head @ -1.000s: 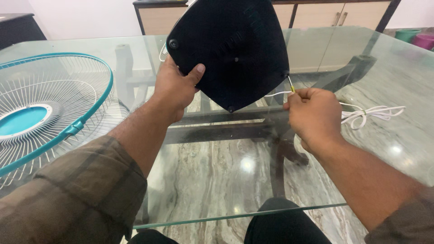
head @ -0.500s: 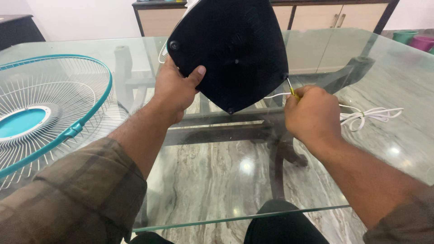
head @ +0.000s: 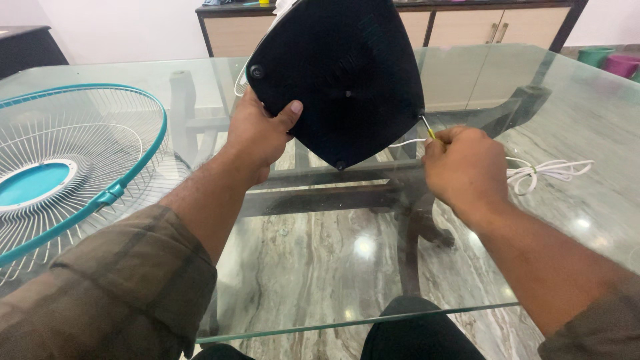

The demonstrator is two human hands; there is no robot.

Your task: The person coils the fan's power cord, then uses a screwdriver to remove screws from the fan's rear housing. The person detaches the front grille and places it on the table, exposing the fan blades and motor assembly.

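The left hand (head: 257, 137) grips the lower left edge of a black base (head: 340, 77), thumb pressed flat on its dark underside and the other fingers hidden behind it. The base is held up off the glass table (head: 320, 267), tilted so its underside faces the camera, with 1 corner pointing down just above the glass. A round foot sits near its left corner, and small screw points show at the middle, the bottom corner and the right corner.

The right hand (head: 467, 170) is clenched around a screwdriver (head: 429, 128); only a thin metal shaft and a bit of yellow show above the fist. The tip of the shaft touches the right corner of the base.

A white cord (head: 543, 170) runs from behind the base, passes by the right hand and lies in a loose bundle on the glass to the right.

On the left of the table rests a fan guard (head: 100, 193) of white wire with a teal rim and a teal centre disc, well apart from the base.

Through the glass show the dark table frame and a marbled floor. Behind the table stands a cabinet (head: 467, 23) with light doors and dark trim.
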